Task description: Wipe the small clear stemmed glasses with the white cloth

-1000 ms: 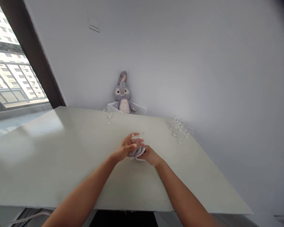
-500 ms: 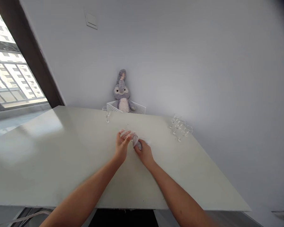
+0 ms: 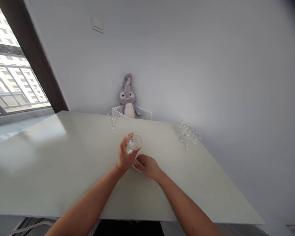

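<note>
My left hand (image 3: 126, 153) is wrapped round the bowl of a clear stemmed glass (image 3: 134, 142), whose round rim faces up toward me. Just below and to the right, my right hand (image 3: 147, 166) has its fingers curled round a pale cloth (image 3: 137, 168), mostly hidden under them. The cloth lies close to the lower end of the glass; whether they touch cannot be made out. Both hands are over the middle of the white table (image 3: 88, 157).
Several clear stemmed glasses (image 3: 186, 131) stand grouped at the table's right back edge. Another one or two glasses (image 3: 112, 120) are at the back left. Behind the table, a grey plush toy (image 3: 129, 98) sits in a white perforated basket (image 3: 147, 114) against the wall.
The glass in my left hand has turned from lying sideways to rim up. My right hand has moved down toward me with the cloth, away from the glass's bowl.
</note>
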Demonstrator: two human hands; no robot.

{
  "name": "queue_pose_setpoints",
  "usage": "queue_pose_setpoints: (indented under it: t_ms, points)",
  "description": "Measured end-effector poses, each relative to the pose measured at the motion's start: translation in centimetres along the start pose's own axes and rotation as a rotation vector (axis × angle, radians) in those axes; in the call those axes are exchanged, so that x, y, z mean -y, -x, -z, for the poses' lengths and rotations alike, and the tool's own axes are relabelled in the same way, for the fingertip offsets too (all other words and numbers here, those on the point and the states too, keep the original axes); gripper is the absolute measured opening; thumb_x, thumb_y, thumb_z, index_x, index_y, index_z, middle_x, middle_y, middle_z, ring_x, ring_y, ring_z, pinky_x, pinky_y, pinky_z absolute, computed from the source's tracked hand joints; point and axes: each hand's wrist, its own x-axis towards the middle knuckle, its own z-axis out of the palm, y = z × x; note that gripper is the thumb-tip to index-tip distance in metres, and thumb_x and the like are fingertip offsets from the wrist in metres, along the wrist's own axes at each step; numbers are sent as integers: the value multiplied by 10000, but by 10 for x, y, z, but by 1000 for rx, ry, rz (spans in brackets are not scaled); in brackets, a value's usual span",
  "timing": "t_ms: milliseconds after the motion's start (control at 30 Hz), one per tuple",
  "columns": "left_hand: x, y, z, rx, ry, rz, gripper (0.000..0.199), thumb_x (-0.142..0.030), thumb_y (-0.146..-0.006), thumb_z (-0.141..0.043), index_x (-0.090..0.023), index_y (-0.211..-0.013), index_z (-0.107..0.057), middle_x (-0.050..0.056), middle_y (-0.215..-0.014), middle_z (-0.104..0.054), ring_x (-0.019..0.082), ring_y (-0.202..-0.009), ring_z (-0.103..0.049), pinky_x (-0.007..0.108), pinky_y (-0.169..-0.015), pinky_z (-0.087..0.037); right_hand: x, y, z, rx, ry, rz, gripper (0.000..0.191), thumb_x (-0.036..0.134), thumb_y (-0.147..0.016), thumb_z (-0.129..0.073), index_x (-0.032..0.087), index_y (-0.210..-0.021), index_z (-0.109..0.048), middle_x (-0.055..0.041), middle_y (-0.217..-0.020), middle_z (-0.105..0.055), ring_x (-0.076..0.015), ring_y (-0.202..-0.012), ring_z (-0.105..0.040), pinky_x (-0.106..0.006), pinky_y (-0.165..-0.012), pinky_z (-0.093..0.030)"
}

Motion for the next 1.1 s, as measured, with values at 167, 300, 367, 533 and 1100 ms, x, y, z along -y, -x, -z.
queue_pose_setpoints:
  t_ms: [167, 300, 367, 533, 1100]
  points:
    - [6, 7, -2, 97, 2, 56, 653, -271, -736, -596, -221, -1259, -209, 148, -1209, -472, 234, -1120, -475, 468, -920, -383, -1, -1, 5, -418, 287, 93, 242, 342, -798, -449, 225, -950, -596, -19, -865, -589, -104, -613, -515, -237, -607, -381]
    - [1, 21, -13, 305, 45, 147, 651, -337, -757, -565, -230, -1279, -190, 140, -1200, -499, 224, -1104, -494, 430, -917, -399, -12, -9, 1, -461, 62, 83, 282, 243, -724, -479, 169, -980, -570, -10, -740, -595, -115, -574, -485, -228, -561, -382]
    - [-1, 25, -16, 395, 28, 205, 648, -353, -767, -547, -236, -1292, -186, 134, -1217, -494, 220, -1122, -479, 413, -931, -387, -19, -13, 0, -428, -31, 70, 228, 220, -680, -497, 166, -877, -598, -7, -714, -605, -125, -603, -499, -227, -569, -386]
    - [3, 27, -17, 636, -112, 346, 730, -413, -769, -521, -286, -1340, -85, 99, -1290, -441, 237, -1131, -465, 428, -902, -387, -35, -23, 14, -508, -86, -33, 208, 303, -663, -534, 161, -786, -623, 22, -572, -535, -117, -530, -449, -229, -534, -367]
    - [1, 23, -18, 460, 74, 595, 479, -268, -743, -535, -303, -1198, -391, 0, -875, -627, 133, -757, -579, 304, -757, -419, -132, 63, 165, -1040, 120, -497, 405, 389, -602, -529, 119, -893, -605, -17, -589, -574, -152, -523, -494, -263, -533, -363]
